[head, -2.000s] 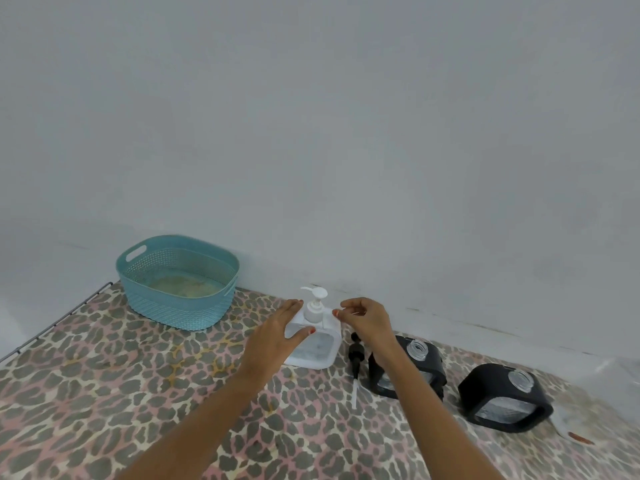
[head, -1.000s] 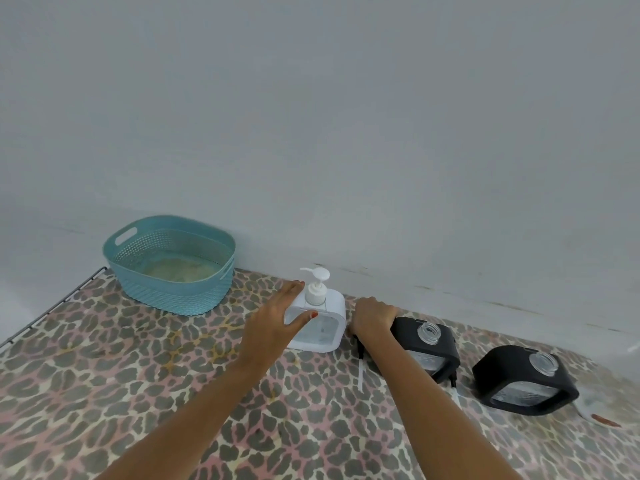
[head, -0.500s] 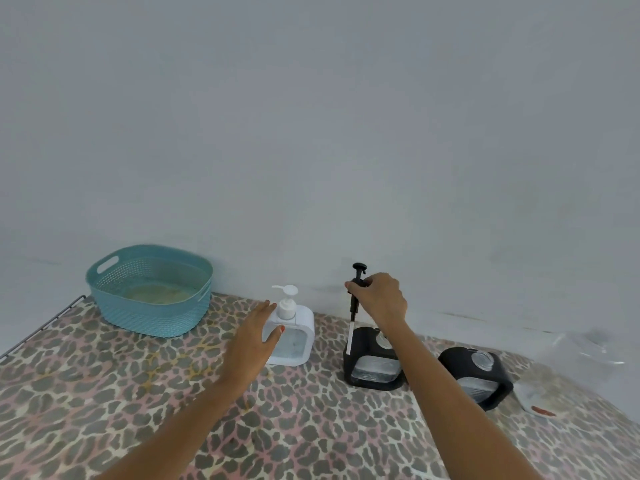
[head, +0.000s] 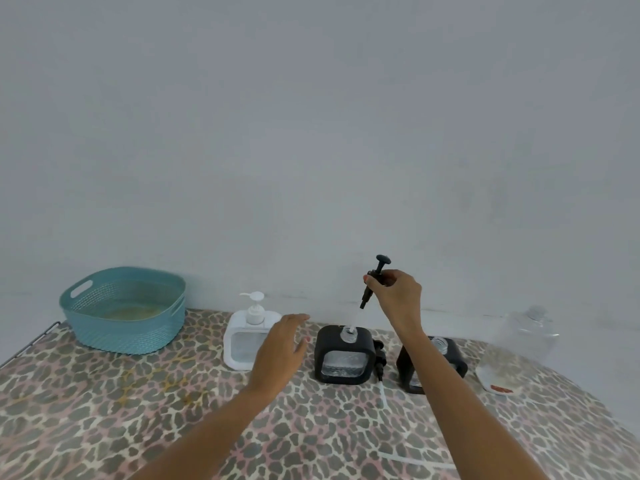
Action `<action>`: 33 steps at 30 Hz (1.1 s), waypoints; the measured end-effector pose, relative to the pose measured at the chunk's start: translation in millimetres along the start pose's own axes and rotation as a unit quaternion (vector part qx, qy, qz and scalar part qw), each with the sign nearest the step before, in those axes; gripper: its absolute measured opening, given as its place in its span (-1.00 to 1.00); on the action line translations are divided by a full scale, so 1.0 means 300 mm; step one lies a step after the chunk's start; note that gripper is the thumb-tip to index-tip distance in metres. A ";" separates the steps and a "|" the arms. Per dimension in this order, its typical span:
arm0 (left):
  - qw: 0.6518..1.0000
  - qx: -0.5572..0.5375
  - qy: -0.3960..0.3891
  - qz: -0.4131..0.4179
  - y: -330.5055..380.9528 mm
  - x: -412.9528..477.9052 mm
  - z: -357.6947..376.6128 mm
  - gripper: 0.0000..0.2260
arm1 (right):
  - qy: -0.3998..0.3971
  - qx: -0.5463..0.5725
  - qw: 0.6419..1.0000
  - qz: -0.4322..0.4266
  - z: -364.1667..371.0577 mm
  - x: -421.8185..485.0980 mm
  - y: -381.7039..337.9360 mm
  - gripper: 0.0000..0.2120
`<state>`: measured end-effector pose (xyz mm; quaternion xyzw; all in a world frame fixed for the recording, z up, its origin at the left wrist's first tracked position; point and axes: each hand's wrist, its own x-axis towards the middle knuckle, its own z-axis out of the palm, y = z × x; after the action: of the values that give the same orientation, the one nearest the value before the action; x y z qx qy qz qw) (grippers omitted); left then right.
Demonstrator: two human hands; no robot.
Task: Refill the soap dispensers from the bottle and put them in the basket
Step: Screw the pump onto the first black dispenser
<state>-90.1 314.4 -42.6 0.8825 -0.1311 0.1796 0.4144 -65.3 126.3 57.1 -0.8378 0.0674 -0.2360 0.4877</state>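
My right hand point(head: 394, 297) holds a black pump head point(head: 374, 278) upright, its clear tube reaching down into the open neck of a black soap dispenser point(head: 344, 355). Open, my left hand point(head: 280, 351) hovers between that dispenser and a white soap dispenser point(head: 242, 336) with its pump on. A second black dispenser point(head: 450, 358) with an open neck stands behind my right forearm. Another black pump point(head: 381, 362) lies on the cloth between the black dispensers. The teal basket point(head: 123, 308) sits at the far left. A clear refill bottle point(head: 526, 336) stands at the far right.
Everything rests on a leopard-print cloth point(head: 138, 410) against a plain grey wall. A small white sachet with red print point(head: 495, 382) lies in front of the clear bottle. The table's left edge point(head: 31, 344) runs beside the basket.
My right hand picked the black pump up from the cloth and raised it over the nearer black dispenser. My left hand let go of the white dispenser and shifted right.
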 end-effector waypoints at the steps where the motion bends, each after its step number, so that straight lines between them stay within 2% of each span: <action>1: 0.999 0.001 -0.033 -0.008 0.015 0.009 0.022 -0.60 | 0.007 0.009 1.000 -0.001 -0.012 -0.001 0.006 -0.76; 5: 0.990 0.024 -0.133 -0.032 0.058 0.045 0.098 -0.45 | 0.016 0.032 0.999 -0.012 -0.040 -0.007 0.036 -0.77; 11: 0.977 0.066 -0.196 -0.052 0.057 0.089 0.176 -0.42 | 0.010 0.057 0.998 -0.021 -0.034 -0.016 0.070 -0.77; 24: 0.983 0.044 -0.173 -0.045 0.030 0.107 0.181 -0.46 | -0.031 0.025 0.999 -0.028 0.008 -0.045 0.101 -0.73; 33: 0.989 -0.008 -0.148 -0.008 0.027 0.103 0.172 -0.58 | -0.073 -0.008 0.997 -0.024 0.075 -0.087 0.152 -0.72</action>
<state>-54.6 266.5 -54.6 0.8970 -0.1853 0.0421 0.3991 -72.5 129.5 0.5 -0.8580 0.0130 -0.1849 0.4791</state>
